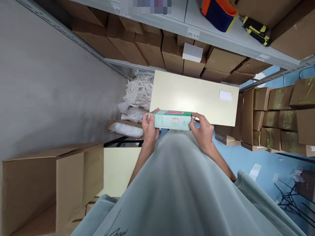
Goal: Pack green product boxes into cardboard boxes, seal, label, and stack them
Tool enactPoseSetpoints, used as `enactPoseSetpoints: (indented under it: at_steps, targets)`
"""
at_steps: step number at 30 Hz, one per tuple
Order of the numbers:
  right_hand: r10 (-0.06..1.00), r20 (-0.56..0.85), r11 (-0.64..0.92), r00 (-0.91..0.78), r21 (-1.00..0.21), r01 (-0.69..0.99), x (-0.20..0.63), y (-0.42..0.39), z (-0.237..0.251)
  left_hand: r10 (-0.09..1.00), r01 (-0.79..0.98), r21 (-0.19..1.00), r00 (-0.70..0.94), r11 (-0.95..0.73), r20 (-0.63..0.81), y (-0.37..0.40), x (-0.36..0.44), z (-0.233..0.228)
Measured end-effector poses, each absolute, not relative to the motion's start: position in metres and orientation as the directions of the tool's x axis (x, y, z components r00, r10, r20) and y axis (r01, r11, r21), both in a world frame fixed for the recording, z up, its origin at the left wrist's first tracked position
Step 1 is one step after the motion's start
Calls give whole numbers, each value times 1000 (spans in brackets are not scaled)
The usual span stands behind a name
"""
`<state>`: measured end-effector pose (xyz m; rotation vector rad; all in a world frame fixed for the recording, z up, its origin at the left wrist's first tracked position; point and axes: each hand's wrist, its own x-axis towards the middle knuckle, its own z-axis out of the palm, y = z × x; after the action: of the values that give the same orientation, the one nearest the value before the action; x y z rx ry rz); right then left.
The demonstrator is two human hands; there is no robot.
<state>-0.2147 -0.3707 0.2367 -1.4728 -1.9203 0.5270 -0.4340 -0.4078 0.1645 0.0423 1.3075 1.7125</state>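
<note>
Print on the green box (172,120) too small to read (shelf label (152,6) blurred)

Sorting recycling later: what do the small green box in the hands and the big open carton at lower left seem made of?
Green box: looks like thin printed paperboard, smooth, slightly glossy, with crisp folded edges. Open carton: seems plain brown corrugated cardboard, matte and unprinted, with thick flaps.

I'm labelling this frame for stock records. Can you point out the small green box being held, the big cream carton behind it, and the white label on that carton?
green box (172,120), head view, pale front face.
cream carton (189,95), head view, bare top panel.
white label (225,95), head view, label's middle.
</note>
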Motion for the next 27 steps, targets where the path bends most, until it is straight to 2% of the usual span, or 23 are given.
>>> enactPoseSetpoints:
  at_steps: [5,8,13,20,24,27]
  targets:
    - [914,350,394,-204,-649,651,-189,-349,240,711,-558,829,-573,26,-408,-379,-416,177]
    - [907,351,416,-234,-654,632,-173,-339,246,728,-520,854,-582,9,-362,-362,-404,182]
    - [933,292,357,-209,-690,630,-154,-327,250,756,-472,882,-573,10,-315,-342,-386,189]
    - [944,307,313,-117,-730,608,-144,-314,246,767,-424,905,-572,29,-292,-325,-375,192]
    - [925,374,340,-58,-754,561,-144,-310,247,772,-428,902,-555,57,-311,-320,-374,188]
    - [955,289,284,-64,-832,477,-140,-306,250,764,-454,885,-535,100,-361,-320,-370,186]
